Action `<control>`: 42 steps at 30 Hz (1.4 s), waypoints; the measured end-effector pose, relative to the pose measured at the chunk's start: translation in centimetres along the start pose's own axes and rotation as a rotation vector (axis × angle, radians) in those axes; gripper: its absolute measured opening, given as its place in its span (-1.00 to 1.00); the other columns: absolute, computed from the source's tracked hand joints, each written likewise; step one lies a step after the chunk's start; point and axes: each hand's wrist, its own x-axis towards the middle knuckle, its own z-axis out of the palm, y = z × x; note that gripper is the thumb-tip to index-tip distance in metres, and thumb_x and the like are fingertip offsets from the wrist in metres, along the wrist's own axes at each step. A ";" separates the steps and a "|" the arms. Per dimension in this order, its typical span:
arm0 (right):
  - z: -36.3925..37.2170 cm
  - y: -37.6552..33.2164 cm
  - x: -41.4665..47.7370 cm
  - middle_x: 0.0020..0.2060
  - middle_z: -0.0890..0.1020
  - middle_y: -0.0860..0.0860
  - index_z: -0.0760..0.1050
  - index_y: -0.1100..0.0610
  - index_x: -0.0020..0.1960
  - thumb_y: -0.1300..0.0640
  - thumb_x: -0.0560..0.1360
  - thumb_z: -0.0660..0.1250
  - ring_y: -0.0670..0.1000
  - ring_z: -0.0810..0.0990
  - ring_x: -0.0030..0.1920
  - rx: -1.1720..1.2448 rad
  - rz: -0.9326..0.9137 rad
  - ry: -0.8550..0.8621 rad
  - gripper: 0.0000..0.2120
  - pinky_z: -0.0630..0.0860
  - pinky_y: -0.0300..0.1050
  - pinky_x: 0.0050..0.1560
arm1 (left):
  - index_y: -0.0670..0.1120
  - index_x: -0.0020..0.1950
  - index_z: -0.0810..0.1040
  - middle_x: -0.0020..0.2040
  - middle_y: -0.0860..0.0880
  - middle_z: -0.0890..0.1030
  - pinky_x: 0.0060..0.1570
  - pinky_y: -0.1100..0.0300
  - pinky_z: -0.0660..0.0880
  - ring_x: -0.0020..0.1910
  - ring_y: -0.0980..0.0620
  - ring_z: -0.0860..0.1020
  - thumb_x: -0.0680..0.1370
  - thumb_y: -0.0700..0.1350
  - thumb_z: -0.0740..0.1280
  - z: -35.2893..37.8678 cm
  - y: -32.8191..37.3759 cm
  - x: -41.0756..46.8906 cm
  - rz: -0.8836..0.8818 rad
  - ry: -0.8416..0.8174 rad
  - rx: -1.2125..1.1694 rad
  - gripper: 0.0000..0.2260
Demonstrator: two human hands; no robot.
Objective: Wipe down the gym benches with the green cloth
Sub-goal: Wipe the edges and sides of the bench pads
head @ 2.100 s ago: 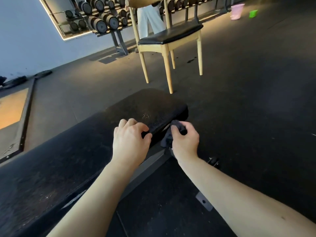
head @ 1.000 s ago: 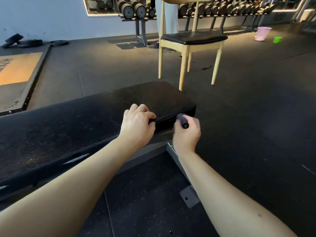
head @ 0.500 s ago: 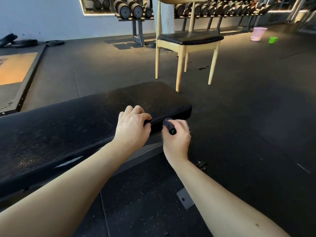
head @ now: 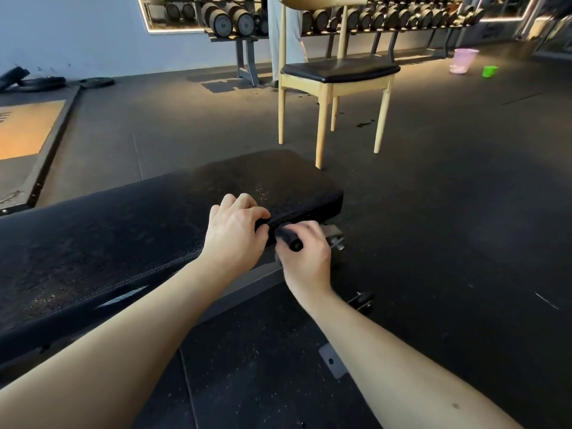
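A long black padded bench (head: 123,230) runs from the left edge to the middle of the head view, its top speckled with dust. My left hand (head: 235,236) grips the bench's near edge close to its right end, fingers curled over the top and thumb on the side. Just to its right, my right hand (head: 309,258) holds a dark, bunched cloth (head: 288,238) with a green spot showing, pressed against the bench's side wall. Most of the cloth is hidden inside my fist.
A wooden chair (head: 340,72) with a black seat stands beyond the bench. A person's pale trousers (head: 284,35) and dumbbell racks (head: 387,17) are behind it. A pink bin (head: 464,61) and green cup (head: 490,71) sit far right. The bench's foot plate (head: 332,360) lies below.
My right hand has slid the cloth left along the bench's side, closer to my left hand. My left hand has kept its grip on the bench edge. My view has shifted a little.
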 end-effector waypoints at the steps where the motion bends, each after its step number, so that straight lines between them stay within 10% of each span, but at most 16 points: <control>1: -0.4 0.4 0.7 -0.05 0.58 -0.06 0.67 0.13 0.01 0.28 0.47 0.48 -0.06 0.60 -0.01 -0.018 -0.006 0.019 -0.85 0.50 -0.28 0.06 | 0.02 0.20 0.68 0.12 0.04 0.55 0.09 0.05 0.27 0.12 -0.09 0.40 0.59 -0.05 0.37 0.0 -0.1 -0.1 -0.004 0.001 -0.004 -0.78; 6: -2.7 2.9 4.8 -0.03 0.59 0.01 0.67 0.22 0.02 0.29 0.48 0.45 -0.01 0.59 -0.01 -0.020 0.317 0.357 -0.88 0.52 -0.31 0.03 | 0.05 0.25 0.65 0.17 0.07 0.53 0.11 0.08 0.23 0.16 -0.06 0.37 0.62 -0.02 0.33 -0.4 -0.2 -0.1 0.013 -0.024 -0.003 -0.77; 13: -0.3 0.1 0.2 -0.04 0.58 -0.04 0.67 0.18 0.04 0.28 0.48 0.48 -0.10 0.58 -0.01 -0.001 0.078 0.077 -0.86 0.46 -0.36 0.08 | 0.04 0.26 0.65 0.18 0.05 0.53 0.12 0.05 0.26 0.16 -0.08 0.38 0.62 -0.03 0.33 -0.5 0.0 -0.2 0.016 -0.029 0.015 -0.77; 17: -2.5 2.5 3.7 -0.04 0.62 -0.02 0.68 0.17 0.04 0.26 0.49 0.46 -0.05 0.60 0.00 -0.034 0.210 0.254 -0.86 0.57 -0.13 0.09 | 0.05 0.25 0.65 0.16 0.06 0.53 0.11 0.07 0.24 0.14 -0.06 0.38 0.62 -0.03 0.34 -0.5 -0.2 -0.2 0.022 -0.027 0.003 -0.77; 24: -0.6 0.1 0.5 -0.01 0.58 -0.07 0.66 0.17 0.08 0.24 0.52 0.47 -0.18 0.57 0.00 0.026 0.189 0.103 -0.85 0.42 -0.46 0.07 | 0.03 0.23 0.67 0.14 0.05 0.54 0.06 0.07 0.22 0.11 -0.07 0.38 0.60 -0.05 0.35 -0.5 -0.2 -0.2 0.032 -0.015 0.011 -0.78; 30: -2.6 2.0 4.7 -0.01 0.61 -0.03 0.67 0.17 0.06 0.24 0.52 0.45 -0.13 0.56 0.00 0.004 0.319 0.349 -0.88 0.55 -0.22 0.09 | 0.03 0.22 0.67 0.13 0.05 0.55 0.05 0.07 0.19 0.10 -0.09 0.38 0.61 -0.11 0.33 -0.5 -0.3 -0.4 0.056 -0.010 0.013 -0.78; 42: -2.2 -1.5 -0.5 0.07 0.62 -0.08 0.67 0.01 0.11 0.20 0.53 0.46 -0.16 0.59 0.10 0.244 0.285 -0.210 -0.81 0.52 -0.25 0.15 | 0.00 0.23 0.66 0.13 0.07 0.59 0.01 0.08 0.16 0.09 -0.07 0.41 0.51 -0.07 0.26 -2.1 -0.9 -2.9 0.117 0.028 -0.037 -0.67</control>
